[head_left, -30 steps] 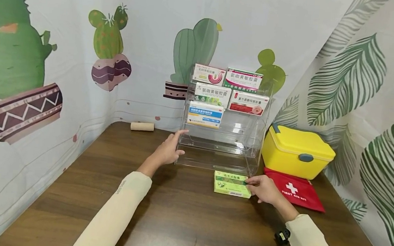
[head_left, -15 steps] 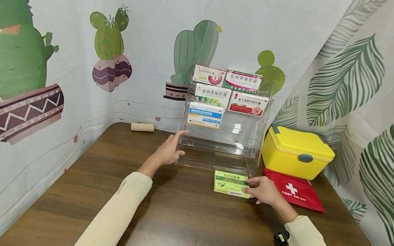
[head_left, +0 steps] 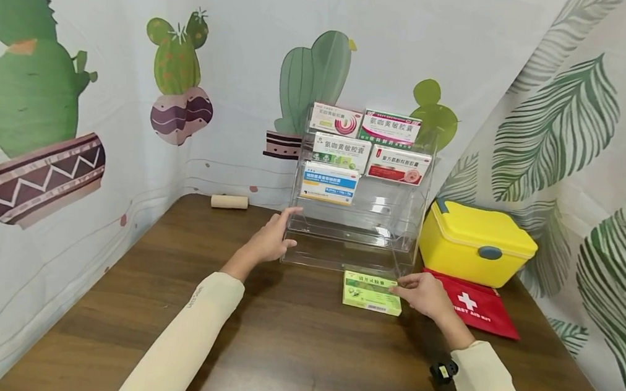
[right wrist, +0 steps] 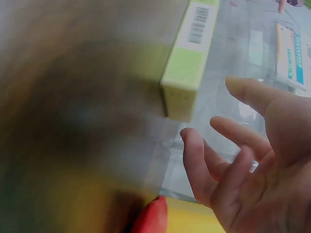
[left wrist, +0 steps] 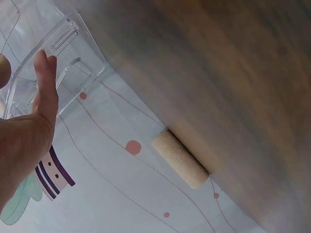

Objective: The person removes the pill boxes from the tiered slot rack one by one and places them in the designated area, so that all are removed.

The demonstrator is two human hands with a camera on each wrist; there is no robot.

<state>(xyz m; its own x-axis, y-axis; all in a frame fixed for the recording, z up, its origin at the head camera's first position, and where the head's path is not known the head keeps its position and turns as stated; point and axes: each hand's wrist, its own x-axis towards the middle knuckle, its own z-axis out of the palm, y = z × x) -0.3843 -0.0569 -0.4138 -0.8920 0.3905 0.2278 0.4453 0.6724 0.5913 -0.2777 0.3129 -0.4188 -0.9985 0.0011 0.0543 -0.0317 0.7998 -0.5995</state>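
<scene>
A green medicine box lies flat on the table in front of a clear tiered display rack. At its right end is my right hand; in the head view the fingertips overlap the box's edge. The right wrist view shows these fingers spread and loosely bent, with a gap between them and the box. My left hand rests at the rack's left side, index finger extended against it. In the left wrist view its fingers are straight beside the clear plastic.
Several medicine boxes stand in the rack's upper tiers, including a blue and white box. To the right are a yellow case and a red first aid pouch. A beige bandage roll lies at the back left.
My right hand has shifted slightly, its thumb drawing back from the green box's lower right corner. The left hand and the boxes stay put; the head view has turned a little.
</scene>
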